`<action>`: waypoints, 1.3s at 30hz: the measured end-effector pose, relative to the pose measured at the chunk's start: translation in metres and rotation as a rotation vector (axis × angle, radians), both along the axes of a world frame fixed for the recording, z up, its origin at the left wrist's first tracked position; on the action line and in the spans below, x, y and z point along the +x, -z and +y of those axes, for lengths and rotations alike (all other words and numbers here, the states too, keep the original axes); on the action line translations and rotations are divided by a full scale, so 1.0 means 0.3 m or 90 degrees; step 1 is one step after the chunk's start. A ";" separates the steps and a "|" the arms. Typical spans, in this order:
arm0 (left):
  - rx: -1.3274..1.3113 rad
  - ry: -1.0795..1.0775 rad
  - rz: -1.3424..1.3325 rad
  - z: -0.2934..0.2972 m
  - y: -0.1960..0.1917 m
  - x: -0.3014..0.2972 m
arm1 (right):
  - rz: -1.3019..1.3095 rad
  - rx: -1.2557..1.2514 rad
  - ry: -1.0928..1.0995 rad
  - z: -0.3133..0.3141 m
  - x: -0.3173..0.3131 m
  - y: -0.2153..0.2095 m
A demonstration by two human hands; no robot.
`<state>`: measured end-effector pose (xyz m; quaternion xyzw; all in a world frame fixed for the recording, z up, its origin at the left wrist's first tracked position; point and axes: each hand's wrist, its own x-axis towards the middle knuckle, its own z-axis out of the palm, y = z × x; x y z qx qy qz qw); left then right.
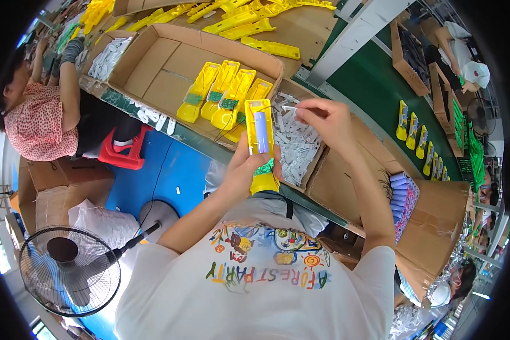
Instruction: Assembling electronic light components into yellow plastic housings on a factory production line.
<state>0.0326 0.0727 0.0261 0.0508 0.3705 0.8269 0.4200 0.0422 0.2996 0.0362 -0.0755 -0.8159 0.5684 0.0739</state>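
Centrally held housing: a yellow plastic housing (264, 185), long and open-faced, stands over the table's near edge, in front of the wearer's shirt.
Left hand: the left hand (243, 168) is closed around the lower half of the housing, thumb across its open face.
Housing contents: a purple cylindrical cell (261, 133) lies lengthwise in the upper part; a green circuit board (264, 166) shows below it.
Right hand: the right hand (330, 122) pinches a small white strip (289, 108) between thumb and index finger, just beside the housing's upper end.
White parts: a heap of white plastic pieces (297, 153) fills a box beneath the right hand.
Cardboard tray: the large tray (147, 62), beyond the left hand, carries four more yellow housings (200, 90) with green boards.
Cell stock: purple cells (399, 198) stand bundled near the right forearm.
Table: the green table (374, 79) bears a row of cell-fitted housings (412, 130) at right.
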 end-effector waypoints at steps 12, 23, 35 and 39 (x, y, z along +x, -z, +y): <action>-0.061 0.149 -0.020 0.013 -0.021 -0.002 | 0.236 0.322 -0.077 -0.045 0.093 -0.112; -0.080 0.275 0.113 -0.024 -0.040 -0.027 | 0.475 0.728 -0.285 -0.021 0.113 -0.150; 0.042 0.301 0.103 0.139 -0.060 -0.024 | -0.042 0.018 0.012 0.079 0.175 -0.108; -0.518 -0.127 0.828 0.012 -0.038 -0.329 | 0.034 0.100 0.255 0.458 0.076 -0.121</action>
